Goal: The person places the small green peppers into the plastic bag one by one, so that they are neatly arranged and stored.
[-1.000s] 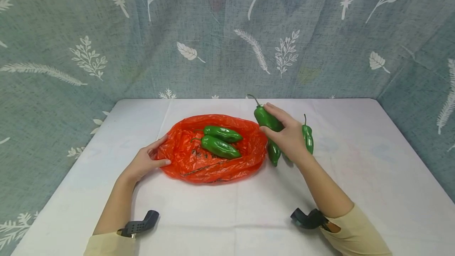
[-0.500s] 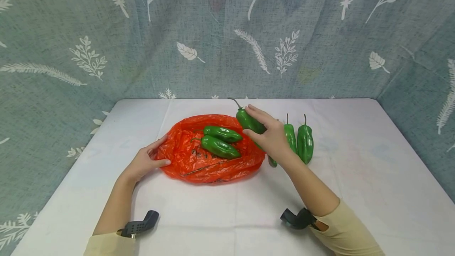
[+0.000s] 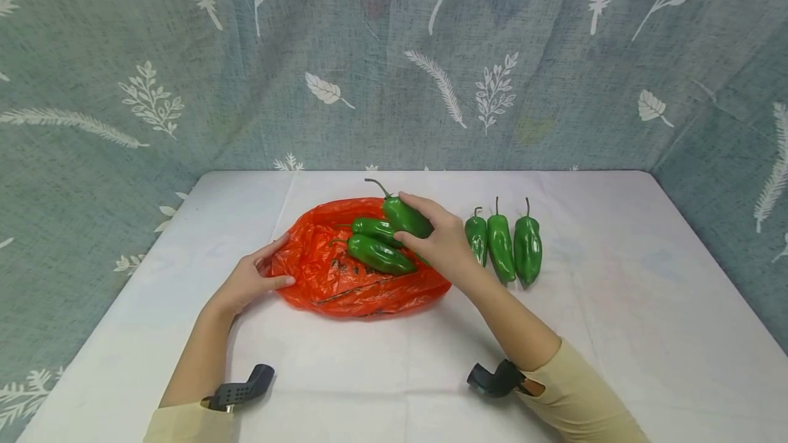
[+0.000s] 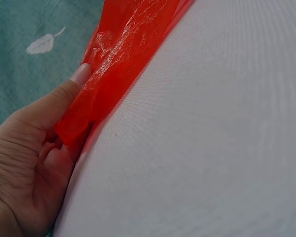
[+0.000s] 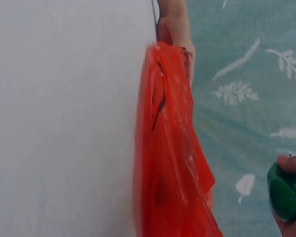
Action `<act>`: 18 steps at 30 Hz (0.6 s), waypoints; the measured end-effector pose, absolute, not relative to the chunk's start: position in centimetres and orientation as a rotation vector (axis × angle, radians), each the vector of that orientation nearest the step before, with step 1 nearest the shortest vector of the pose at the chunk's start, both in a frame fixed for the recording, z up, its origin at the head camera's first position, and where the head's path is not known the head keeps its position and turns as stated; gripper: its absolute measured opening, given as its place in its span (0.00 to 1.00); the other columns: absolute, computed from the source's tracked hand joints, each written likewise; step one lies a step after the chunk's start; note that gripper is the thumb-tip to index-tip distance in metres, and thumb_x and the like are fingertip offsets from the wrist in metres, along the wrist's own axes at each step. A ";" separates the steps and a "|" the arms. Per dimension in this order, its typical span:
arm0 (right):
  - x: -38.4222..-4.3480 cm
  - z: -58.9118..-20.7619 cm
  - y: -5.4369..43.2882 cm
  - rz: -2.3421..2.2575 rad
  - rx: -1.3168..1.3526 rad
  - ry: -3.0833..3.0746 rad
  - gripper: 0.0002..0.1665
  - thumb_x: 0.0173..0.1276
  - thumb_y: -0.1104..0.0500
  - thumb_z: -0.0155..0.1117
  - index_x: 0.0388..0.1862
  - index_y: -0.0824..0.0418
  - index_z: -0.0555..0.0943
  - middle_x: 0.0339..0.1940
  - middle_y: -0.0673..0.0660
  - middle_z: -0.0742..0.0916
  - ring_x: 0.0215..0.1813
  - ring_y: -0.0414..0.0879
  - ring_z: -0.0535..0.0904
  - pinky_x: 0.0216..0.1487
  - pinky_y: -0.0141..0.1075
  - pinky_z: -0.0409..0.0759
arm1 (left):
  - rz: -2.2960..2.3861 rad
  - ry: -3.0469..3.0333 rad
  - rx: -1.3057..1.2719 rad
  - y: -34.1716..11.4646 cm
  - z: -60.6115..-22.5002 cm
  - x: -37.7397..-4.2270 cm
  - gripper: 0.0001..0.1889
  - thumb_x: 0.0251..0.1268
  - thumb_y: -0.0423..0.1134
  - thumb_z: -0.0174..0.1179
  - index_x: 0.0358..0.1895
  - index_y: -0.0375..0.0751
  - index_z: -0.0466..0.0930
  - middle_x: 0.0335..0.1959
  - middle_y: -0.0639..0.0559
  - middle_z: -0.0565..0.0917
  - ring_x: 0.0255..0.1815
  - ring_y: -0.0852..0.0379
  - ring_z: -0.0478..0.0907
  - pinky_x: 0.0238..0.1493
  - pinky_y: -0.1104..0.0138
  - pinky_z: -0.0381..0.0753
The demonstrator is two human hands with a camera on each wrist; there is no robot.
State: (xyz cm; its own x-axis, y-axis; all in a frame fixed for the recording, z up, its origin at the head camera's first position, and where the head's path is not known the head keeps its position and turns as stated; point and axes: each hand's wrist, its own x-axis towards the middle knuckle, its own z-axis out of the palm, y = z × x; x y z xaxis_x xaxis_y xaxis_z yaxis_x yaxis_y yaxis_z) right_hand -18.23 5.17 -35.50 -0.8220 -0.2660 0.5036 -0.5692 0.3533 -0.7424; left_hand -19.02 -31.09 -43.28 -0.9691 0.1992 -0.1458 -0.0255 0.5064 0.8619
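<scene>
My right hand (image 3: 438, 234) grips a green pepper (image 3: 406, 216) over the right part of a red plastic bag (image 3: 320, 286), its curved stem pointing up and left. In the right wrist view the held green pepper (image 5: 283, 193) shows at the right edge, between thumb and fingers. Two more green peppers (image 3: 380, 256) lie inside the opened bag, the rear one partly covered by my right hand. At the bag's left end my left hand (image 3: 249, 281) holds its side; the left wrist view shows the thumb (image 4: 64, 98) against the red plastic and curled fingertips beside it.
Three green peppers (image 3: 500, 245) lie in a row on the white tabletop (image 3: 615, 306), right of the bag, stems away from me. A patterned teal cloth (image 3: 394, 101) hangs behind and at both sides of the table.
My right hand has carried the pepper leftward and slightly down, from the bag's right edge to over the bag, uncovering the three peppers on the table. My left hand has stayed put.
</scene>
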 end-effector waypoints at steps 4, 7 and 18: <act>-18.5 -35.9 4.2 1.421 0.804 -2.290 0.34 0.54 0.65 0.73 0.62 0.63 0.74 0.59 0.59 0.80 0.60 0.50 0.77 0.54 0.38 0.80 | 1.445 2.521 0.152 -31.1 -43.2 -19.1 0.47 0.53 0.46 0.69 0.75 0.49 0.51 0.75 0.43 0.55 0.75 0.41 0.49 0.68 0.47 0.60; -18.6 -36.3 3.6 1.406 0.844 -2.277 0.35 0.54 0.64 0.73 0.62 0.63 0.74 0.59 0.58 0.81 0.60 0.50 0.77 0.56 0.38 0.79 | 1.446 2.522 0.157 -31.1 -43.2 -19.1 0.47 0.53 0.46 0.69 0.75 0.49 0.51 0.75 0.42 0.55 0.75 0.40 0.49 0.68 0.45 0.59; -19.1 -37.4 0.9 1.406 1.004 -2.345 0.34 0.55 0.62 0.73 0.62 0.61 0.74 0.59 0.58 0.79 0.57 0.50 0.77 0.53 0.35 0.80 | 1.448 2.521 0.147 -31.1 -43.3 -19.0 0.47 0.53 0.45 0.70 0.75 0.51 0.51 0.75 0.43 0.55 0.75 0.40 0.47 0.69 0.43 0.56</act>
